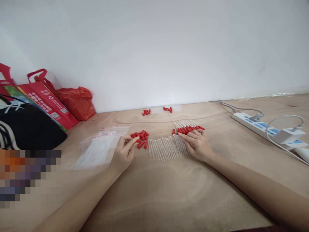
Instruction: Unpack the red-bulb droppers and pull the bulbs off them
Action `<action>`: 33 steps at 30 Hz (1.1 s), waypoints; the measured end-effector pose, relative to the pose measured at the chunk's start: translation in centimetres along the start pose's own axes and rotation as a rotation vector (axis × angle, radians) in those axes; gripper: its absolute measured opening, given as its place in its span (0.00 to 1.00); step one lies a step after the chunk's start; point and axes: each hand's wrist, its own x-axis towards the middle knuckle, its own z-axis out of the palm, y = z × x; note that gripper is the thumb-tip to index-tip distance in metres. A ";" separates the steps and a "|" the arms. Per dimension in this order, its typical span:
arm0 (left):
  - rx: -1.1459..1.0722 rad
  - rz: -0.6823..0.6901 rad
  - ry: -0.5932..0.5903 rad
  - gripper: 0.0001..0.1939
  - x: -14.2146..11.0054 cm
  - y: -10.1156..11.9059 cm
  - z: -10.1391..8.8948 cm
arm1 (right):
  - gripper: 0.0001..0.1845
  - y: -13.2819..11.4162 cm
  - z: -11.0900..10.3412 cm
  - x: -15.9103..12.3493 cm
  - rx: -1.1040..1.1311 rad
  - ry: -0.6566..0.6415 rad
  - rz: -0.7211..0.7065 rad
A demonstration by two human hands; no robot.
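My left hand (125,150) is closed in a pinch at the edge of a pile of red rubber dropper bulbs (144,133), with one red bulb at its fingertips. Slim clear dropper tubes (161,149) lie side by side in a row between my hands. My right hand (198,144) rests over the right end of this row, thumb and fingers closed about the upper end of a tube; the fingers partly hide it. Just beyond that hand lies a row of tubes fitted with red bulbs (185,130), their bulb ends toward me.
Clear zip bags (96,149) lie left of the pile. Near the wall are a bag of tubes (158,110) and more red bulbs (146,112). A white power strip (259,127) with cables stands right. Red bags (76,101) and a black bag (31,125) sit left.
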 end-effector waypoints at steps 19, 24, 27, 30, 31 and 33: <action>0.003 -0.747 -0.195 0.17 0.4 -5.0 1.5 | 0.11 -2.3 1.6 0.6 -0.028 -0.046 0.051; -0.047 -0.799 -0.171 0.16 0.3 -4.9 1.1 | 0.13 -2.4 1.4 0.6 -0.028 -0.043 0.002; -0.027 -0.769 -0.157 0.16 0.2 -5.2 1.0 | 0.13 -2.4 1.3 0.5 -0.047 -0.062 -0.017; 0.102 -0.626 -0.080 0.16 0.2 -5.1 0.8 | 0.14 -2.5 1.1 0.5 -0.057 -0.110 -0.034; 0.145 -0.549 -0.041 0.16 0.2 -4.8 0.8 | 0.14 -2.6 1.1 0.6 -0.053 -0.127 -0.040; 0.187 -0.390 0.015 0.14 0.3 -3.8 0.8 | 0.14 -2.7 0.9 0.6 -0.037 -0.162 -0.049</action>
